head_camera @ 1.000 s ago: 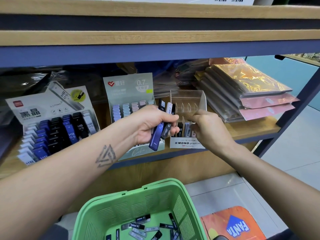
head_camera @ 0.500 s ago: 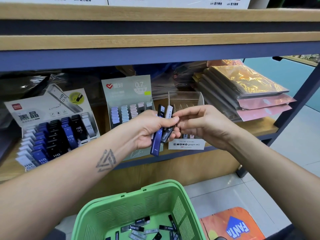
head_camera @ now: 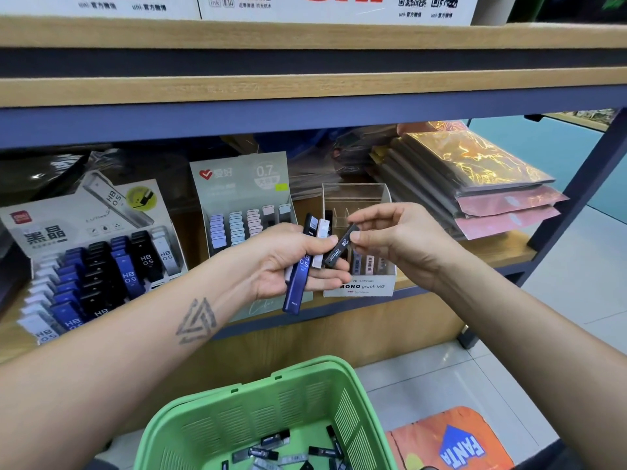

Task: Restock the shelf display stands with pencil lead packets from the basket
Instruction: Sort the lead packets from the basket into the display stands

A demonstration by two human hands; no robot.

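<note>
Newly pinched "0.5" packet point(head_camera: 340, 247), MONO stand point(head_camera: 361, 287)

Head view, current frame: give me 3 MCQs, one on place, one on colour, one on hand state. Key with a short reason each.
1. Where does the clear MONO display stand sit?
A. right of the 0.7 stand
B. in the basket
C. on the top shelf

2. What colour is the basket?
A. orange
B. green
C. blue

3. What is the right hand doing?
A. resting flat on the shelf
B. hanging idle, holding nothing
C. pinching a black packet

Key: 1 A, it stands just right of the 0.7 stand on the same shelf. 2 B, its mesh walls are green. 3 C, thumb and fingers pinch the black packet beside the left hand, which holds several packets.
</note>
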